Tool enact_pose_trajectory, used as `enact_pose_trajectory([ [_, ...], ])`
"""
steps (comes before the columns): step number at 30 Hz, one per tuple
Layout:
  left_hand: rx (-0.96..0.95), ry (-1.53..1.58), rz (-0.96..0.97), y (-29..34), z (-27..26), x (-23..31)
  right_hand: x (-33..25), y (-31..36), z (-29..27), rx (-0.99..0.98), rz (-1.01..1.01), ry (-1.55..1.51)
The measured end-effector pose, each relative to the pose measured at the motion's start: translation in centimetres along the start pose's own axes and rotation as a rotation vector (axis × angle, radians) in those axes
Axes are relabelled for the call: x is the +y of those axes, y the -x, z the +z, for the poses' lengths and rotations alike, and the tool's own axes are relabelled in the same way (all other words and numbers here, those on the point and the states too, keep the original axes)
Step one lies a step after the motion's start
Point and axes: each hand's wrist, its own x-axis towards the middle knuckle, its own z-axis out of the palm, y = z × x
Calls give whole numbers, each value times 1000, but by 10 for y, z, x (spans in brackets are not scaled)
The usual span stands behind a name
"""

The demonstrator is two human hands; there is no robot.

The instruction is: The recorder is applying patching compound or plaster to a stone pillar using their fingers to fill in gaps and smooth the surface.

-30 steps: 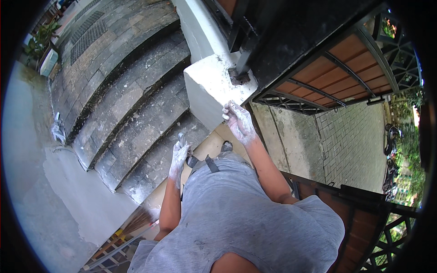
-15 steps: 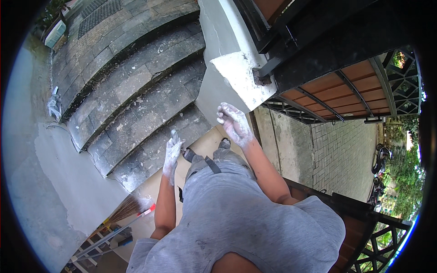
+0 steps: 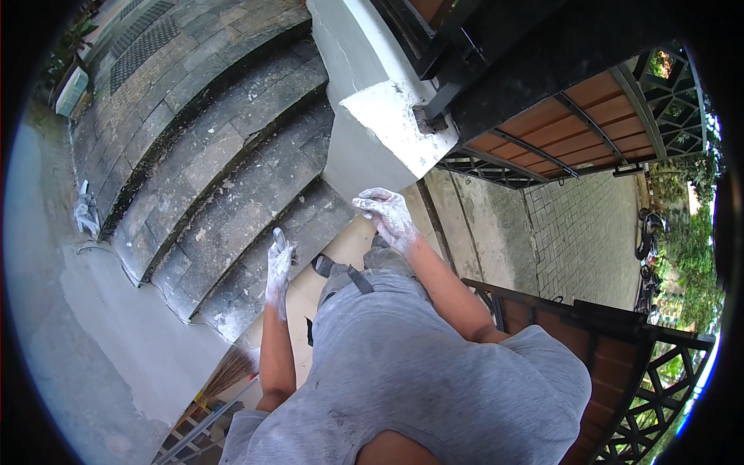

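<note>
My left hand (image 3: 280, 267), coated in white powder or plaster, is raised in front of the grey stone steps (image 3: 256, 186). Its fingers point forward and the thumb stands a little apart; no object shows in it. My right hand (image 3: 391, 221), just as white, is held near the lower corner of the plastered wall end (image 3: 364, 151). Its fingers are bent and drawn together over the thumb, and nothing is visible between them. Both hands are in the air, apart from each other and touching no surface.
A black metal gate with brown panels (image 3: 573, 136) stands at the right, with another gate section (image 3: 612, 349) near my right side. A broom (image 3: 229, 368) leans at the lower left. Crumpled pale plastic (image 3: 85, 209) lies beside the steps. Paving (image 3: 585, 232) stretches beyond.
The fingers of my right hand have drawn together and the hand has turned leftward. My left hand has shifted slightly left and its fingers have tilted. The whole view has swung a little.
</note>
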Motion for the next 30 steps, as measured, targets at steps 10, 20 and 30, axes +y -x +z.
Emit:
enact_pose_trajectory([
  [10,-57,-40,83,-17,40,1,-11,11,-30,12,84,269],
  [20,20,-90,49,7,97,6,-32,23,-136,-69,163,294],
  [30,80,-35,50,39,194,15,-82,18,-209,-213,95,232],
])
